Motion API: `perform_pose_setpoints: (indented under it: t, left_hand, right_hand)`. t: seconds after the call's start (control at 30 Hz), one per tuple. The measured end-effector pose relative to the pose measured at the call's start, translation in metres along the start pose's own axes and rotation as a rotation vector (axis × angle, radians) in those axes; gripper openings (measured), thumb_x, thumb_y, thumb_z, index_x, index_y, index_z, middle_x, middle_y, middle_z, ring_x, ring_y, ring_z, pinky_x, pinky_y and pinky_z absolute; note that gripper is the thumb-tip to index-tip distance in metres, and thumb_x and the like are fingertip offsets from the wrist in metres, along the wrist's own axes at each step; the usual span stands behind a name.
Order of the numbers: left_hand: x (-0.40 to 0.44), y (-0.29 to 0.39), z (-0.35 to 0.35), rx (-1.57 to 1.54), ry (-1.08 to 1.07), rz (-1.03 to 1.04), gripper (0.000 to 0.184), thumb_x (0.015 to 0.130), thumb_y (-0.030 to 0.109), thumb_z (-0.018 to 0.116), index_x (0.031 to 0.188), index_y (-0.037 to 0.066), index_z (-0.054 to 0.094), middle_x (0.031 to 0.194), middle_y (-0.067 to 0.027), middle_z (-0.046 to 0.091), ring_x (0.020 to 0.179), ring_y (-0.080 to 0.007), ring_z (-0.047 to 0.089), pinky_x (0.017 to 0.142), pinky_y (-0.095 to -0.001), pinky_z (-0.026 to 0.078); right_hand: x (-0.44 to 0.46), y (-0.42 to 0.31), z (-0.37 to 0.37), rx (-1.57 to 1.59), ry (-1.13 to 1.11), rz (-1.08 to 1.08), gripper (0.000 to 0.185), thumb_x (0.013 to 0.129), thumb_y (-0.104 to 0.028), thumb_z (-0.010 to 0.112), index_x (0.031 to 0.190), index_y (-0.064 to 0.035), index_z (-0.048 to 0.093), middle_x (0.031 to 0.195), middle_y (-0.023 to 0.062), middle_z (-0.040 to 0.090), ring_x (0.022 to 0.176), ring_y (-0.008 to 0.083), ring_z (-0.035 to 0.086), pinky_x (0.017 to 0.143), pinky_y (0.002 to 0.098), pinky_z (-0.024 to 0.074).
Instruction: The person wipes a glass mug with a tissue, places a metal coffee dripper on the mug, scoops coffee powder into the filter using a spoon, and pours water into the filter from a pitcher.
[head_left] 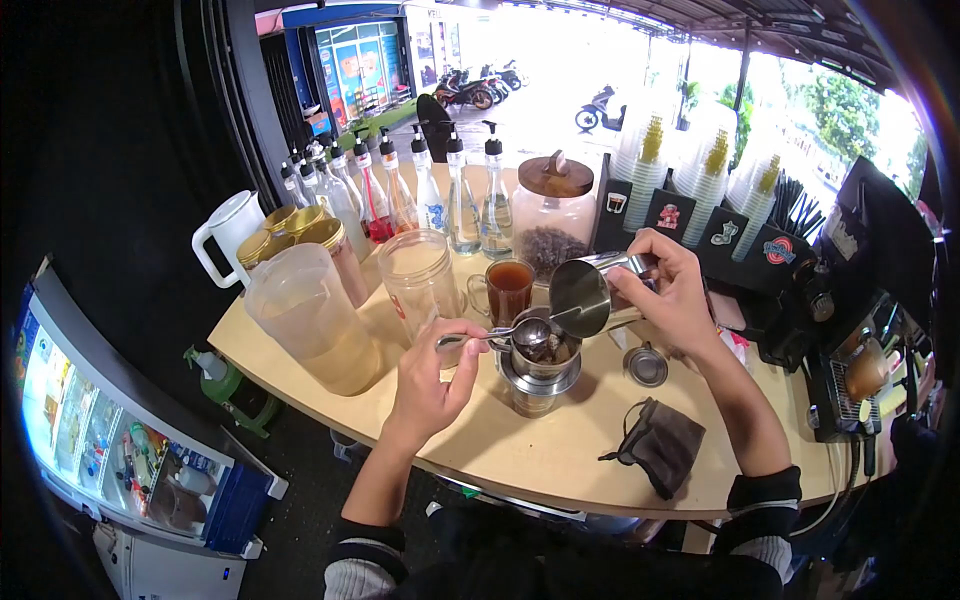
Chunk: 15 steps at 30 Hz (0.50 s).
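Observation:
My left hand (435,385) pinches the handle of a metal spoon (531,331), whose bowl is over the open top of a metal drip coffee filter (545,378). Dark contents show inside the filter, which sits on a short glass (536,404). With my right hand (670,290) I grip a small metal pitcher (581,300) by its handle, tipped toward the spoon and filter. A thin stream seems to run from its lip to the spoon. Just behind stands a glass mug (510,286) of reddish-brown drink. A round metal lid (646,366) lies to the right.
A dark cloth pouch (658,447) lies near the front edge. Left stand a large plastic pitcher (318,320) and a clear jar (415,285). Behind are several pump bottles (460,205), a wooden-lidded jar (552,215) and stacked cups (700,165). A drinks fridge (120,430) is lower left.

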<state>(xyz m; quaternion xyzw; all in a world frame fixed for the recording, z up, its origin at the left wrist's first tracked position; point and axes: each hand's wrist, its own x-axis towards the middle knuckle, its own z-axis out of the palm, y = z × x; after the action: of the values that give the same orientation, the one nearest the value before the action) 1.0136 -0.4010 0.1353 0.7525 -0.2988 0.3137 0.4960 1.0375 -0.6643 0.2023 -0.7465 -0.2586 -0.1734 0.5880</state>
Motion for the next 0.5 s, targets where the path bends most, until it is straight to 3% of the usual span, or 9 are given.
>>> perform_pose_setpoints:
  t: [0.1, 0.23, 0.33, 0.4, 0.5]
  left_hand:
    - [0.003, -0.004, -0.001, 0.107, 0.004, 0.123, 0.009, 0.091, 0.006, 0.053, 0.097, 0.0, 0.056, 0.075, -0.0098, 0.066, 0.072, -0.0174, 0.065, 0.068, -0.0288, 0.05]
    - [0.004, -0.005, -0.001, 0.086, 0.014, 0.123, 0.009, 0.091, 0.006, 0.053, 0.097, 0.0, 0.056, 0.077, -0.0102, 0.065, 0.072, -0.0172, 0.065, 0.067, -0.0284, 0.05]
    - [0.004, -0.006, -0.003, 0.041, 0.028, 0.05, 0.01, 0.088, 0.004, 0.056, 0.098, 0.002, 0.057, 0.079, -0.0093, 0.066, 0.074, -0.0222, 0.062, 0.07, -0.0322, 0.047]
    - [0.006, -0.008, -0.006, 0.113, 0.011, 0.124, 0.01, 0.091, 0.004, 0.053, 0.098, -0.002, 0.056, 0.082, -0.0114, 0.063, 0.072, -0.0162, 0.065, 0.065, -0.027, 0.049]
    - [0.007, -0.006, -0.009, 0.117, 0.011, 0.121, 0.01, 0.091, 0.005, 0.053, 0.098, -0.002, 0.056, 0.082, -0.0112, 0.063, 0.073, -0.016, 0.065, 0.065, -0.0269, 0.049]
  right_hand:
    - [-0.001, 0.0, -0.003, -0.047, 0.011, 0.004, 0.014, 0.085, -0.005, 0.063, 0.08, -0.0014, 0.05, 0.072, -0.0018, 0.054, 0.065, -0.0005, 0.05, 0.055, 0.0169, 0.0431]
    - [-0.002, 0.0, -0.008, -0.082, 0.015, -0.009, 0.014, 0.085, -0.005, 0.063, 0.079, -0.0014, 0.05, 0.072, -0.002, 0.054, 0.065, 0.0, 0.051, 0.056, 0.0178, 0.0449]
    - [-0.003, -0.004, -0.009, -0.037, 0.023, 0.027, 0.015, 0.085, -0.005, 0.063, 0.079, -0.0015, 0.05, 0.071, -0.0023, 0.053, 0.066, 0.0005, 0.052, 0.058, 0.0184, 0.0462]
    - [-0.003, -0.005, -0.011, -0.09, 0.027, 0.016, 0.014, 0.085, -0.005, 0.062, 0.079, -0.0015, 0.049, 0.071, -0.0022, 0.052, 0.066, 0.0012, 0.053, 0.058, 0.0186, 0.0473]
    - [-0.002, -0.005, -0.012, -0.094, 0.036, 0.013, 0.015, 0.085, -0.005, 0.062, 0.08, -0.0015, 0.049, 0.071, -0.0021, 0.052, 0.067, 0.0016, 0.054, 0.058, 0.0187, 0.0477]
